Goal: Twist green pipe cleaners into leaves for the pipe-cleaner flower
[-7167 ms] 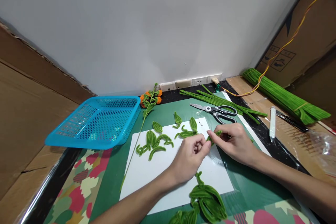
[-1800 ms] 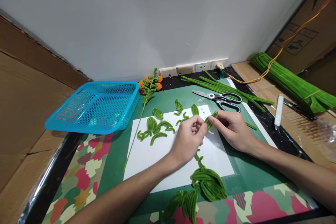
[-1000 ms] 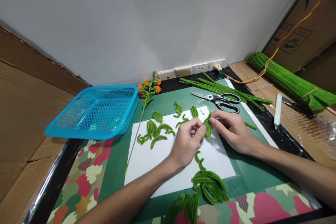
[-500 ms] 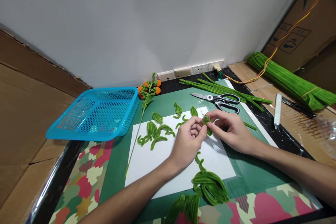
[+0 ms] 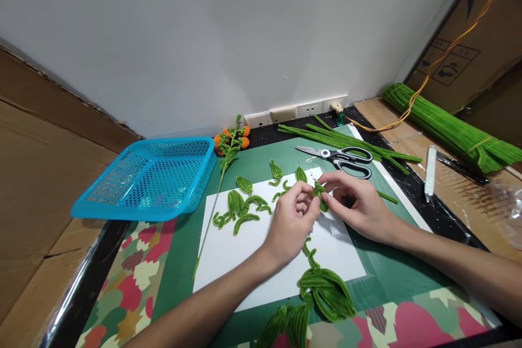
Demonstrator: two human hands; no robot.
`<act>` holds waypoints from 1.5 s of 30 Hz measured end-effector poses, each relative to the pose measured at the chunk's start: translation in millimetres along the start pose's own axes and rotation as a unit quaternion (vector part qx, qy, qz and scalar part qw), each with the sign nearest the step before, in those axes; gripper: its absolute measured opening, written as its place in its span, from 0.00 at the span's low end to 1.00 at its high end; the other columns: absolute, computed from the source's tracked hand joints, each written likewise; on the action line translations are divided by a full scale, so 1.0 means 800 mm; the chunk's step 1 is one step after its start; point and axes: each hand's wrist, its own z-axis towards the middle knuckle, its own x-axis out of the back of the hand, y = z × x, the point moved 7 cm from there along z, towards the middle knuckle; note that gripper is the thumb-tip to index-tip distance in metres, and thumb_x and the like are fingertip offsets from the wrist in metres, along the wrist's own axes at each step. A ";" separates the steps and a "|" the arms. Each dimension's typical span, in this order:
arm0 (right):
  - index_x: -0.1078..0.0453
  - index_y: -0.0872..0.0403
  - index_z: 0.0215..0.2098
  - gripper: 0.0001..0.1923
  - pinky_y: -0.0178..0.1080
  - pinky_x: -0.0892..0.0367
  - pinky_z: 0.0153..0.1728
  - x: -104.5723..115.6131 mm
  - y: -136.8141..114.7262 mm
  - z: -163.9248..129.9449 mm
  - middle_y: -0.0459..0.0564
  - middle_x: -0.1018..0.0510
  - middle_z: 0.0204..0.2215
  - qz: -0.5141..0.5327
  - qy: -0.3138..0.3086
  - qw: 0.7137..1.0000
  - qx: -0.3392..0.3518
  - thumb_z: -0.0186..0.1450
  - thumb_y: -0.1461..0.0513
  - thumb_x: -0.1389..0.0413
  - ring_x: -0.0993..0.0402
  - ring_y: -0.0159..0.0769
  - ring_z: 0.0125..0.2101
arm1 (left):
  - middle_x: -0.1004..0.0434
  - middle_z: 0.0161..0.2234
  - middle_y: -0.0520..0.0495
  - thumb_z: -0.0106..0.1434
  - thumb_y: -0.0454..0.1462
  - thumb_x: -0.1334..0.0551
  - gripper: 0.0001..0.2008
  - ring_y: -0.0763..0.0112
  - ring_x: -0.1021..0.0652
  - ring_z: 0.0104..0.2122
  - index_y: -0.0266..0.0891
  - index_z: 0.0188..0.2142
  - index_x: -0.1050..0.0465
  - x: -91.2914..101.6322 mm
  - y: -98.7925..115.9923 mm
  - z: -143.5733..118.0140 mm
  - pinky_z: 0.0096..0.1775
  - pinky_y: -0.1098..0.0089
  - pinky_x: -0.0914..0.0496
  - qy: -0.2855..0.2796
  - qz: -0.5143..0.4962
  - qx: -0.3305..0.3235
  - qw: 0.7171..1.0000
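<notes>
Now | green leaf [image 5: 320, 196] folded tighter | left hand [image 5: 291, 223], right hand [image 5: 359, 204] pinching

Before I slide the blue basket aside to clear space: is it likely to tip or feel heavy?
The blue basket is perforated plastic with nothing visible inside, so probably light. It juts past the table edge and sits tilted, so a push could tip it. Its mesh walls may flex slightly under a grip.
</notes>
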 end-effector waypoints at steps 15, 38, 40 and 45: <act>0.26 0.51 0.50 0.08 0.36 0.33 0.26 0.005 -0.006 -0.005 0.47 0.22 0.33 -0.039 0.020 0.998 0.050 0.75 0.59 0.43 0.29 0.33 0.26 | 0.32 0.25 0.57 0.68 0.35 0.34 0.08 0.76 0.25 0.22 0.40 0.36 0.34 0.003 -0.001 -0.003 0.24 0.77 0.36 0.000 0.045 -0.004 0.999; 0.26 0.53 0.39 0.15 0.37 0.38 0.24 0.016 0.003 0.003 0.46 0.24 0.26 -0.060 0.041 0.997 -0.002 0.78 0.53 0.48 0.30 0.34 0.24 | 0.22 0.34 0.50 0.72 0.46 0.34 0.13 0.80 0.30 0.21 0.39 0.48 0.23 0.009 0.010 -0.004 0.24 0.76 0.34 0.032 -0.008 -0.016 0.999; 0.27 0.52 0.37 0.16 0.36 0.39 0.24 0.015 0.003 0.003 0.45 0.26 0.24 -0.055 0.040 0.998 -0.002 0.78 0.53 0.48 0.32 0.33 0.23 | 0.22 0.33 0.50 0.72 0.47 0.35 0.15 0.80 0.30 0.19 0.38 0.47 0.22 0.008 0.009 -0.005 0.22 0.76 0.35 0.025 -0.003 -0.007 1.000; 0.29 0.52 0.34 0.19 0.36 0.41 0.22 0.013 0.000 0.004 0.43 0.30 0.22 -0.040 0.030 0.999 0.008 0.78 0.51 0.49 0.36 0.32 0.21 | 0.22 0.33 0.49 0.63 0.48 0.27 0.18 0.78 0.30 0.20 0.38 0.46 0.21 0.007 0.005 -0.008 0.21 0.75 0.36 0.022 0.025 -0.006 0.999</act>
